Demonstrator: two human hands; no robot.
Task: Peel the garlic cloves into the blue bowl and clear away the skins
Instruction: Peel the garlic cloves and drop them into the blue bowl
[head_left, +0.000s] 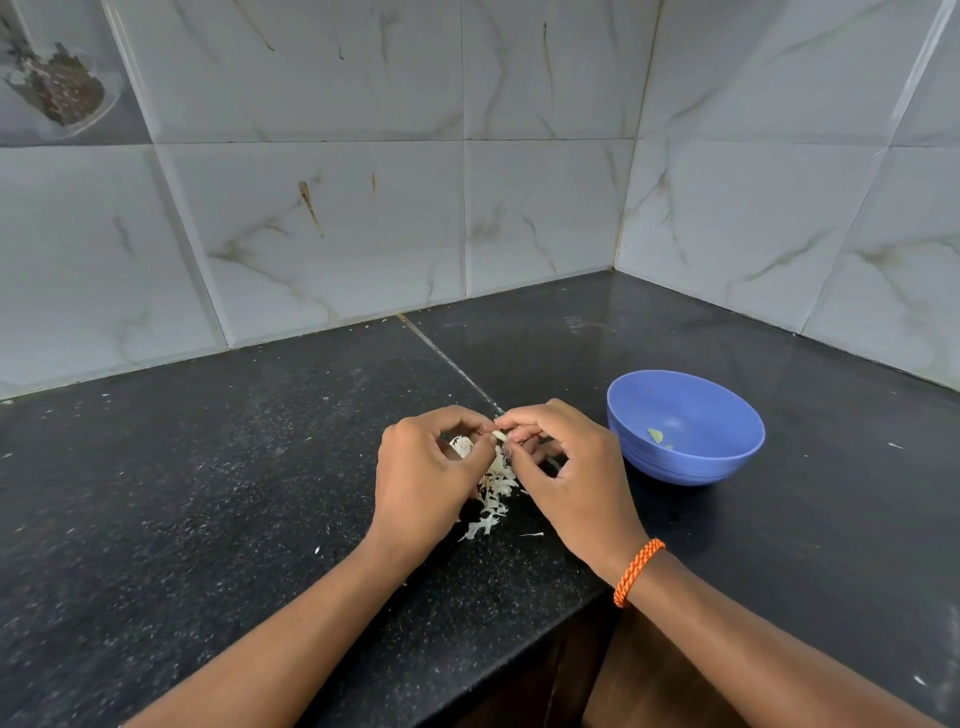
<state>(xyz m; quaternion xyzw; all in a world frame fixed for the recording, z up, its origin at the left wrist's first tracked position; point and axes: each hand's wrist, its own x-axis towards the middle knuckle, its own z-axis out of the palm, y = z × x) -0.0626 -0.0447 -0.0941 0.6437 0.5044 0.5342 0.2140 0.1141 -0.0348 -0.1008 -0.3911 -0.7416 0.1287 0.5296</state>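
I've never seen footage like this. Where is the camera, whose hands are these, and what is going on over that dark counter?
There is no machine here: a person wears one camera on the head, looking down at their own bare hands. The left hand and the right hand, with an orange braided wristband, together pinch a small pale garlic clove between their fingertips, peeling it. More garlic sits inside the left hand's grip. Below them a heap of white papery garlic skins lies on the black speckled stone counter. To the right stands a round blue plastic bowl holding a few peeled pieces.
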